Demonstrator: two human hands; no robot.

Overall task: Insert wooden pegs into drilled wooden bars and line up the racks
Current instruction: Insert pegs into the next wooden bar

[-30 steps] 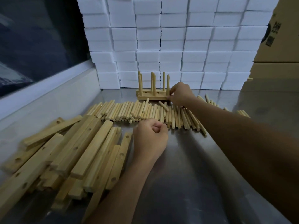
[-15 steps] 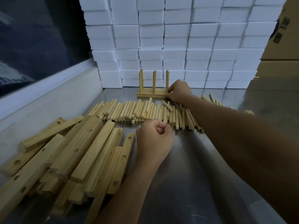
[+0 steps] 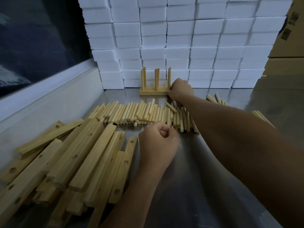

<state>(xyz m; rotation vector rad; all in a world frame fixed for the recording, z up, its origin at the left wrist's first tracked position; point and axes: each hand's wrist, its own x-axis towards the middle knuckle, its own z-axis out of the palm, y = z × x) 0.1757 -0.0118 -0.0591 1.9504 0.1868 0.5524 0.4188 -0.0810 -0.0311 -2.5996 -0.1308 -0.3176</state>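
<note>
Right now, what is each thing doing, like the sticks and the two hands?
Finished racks: upright, pegs in, lined up against the white blocks.
Right hand: fingers at the racks' right end.
Left hand: curled into a fist; holding anything, cannot tell.
Loose pegs: lying flat in a row.
Drilled bars: piled, holes empty.

We saw two bare forearms entering from the lower edge. The left hand (image 3: pixel 158 142) and the right hand (image 3: pixel 180 91) wore no gloves, rings or watch, and no sleeve showed on either arm.
</note>
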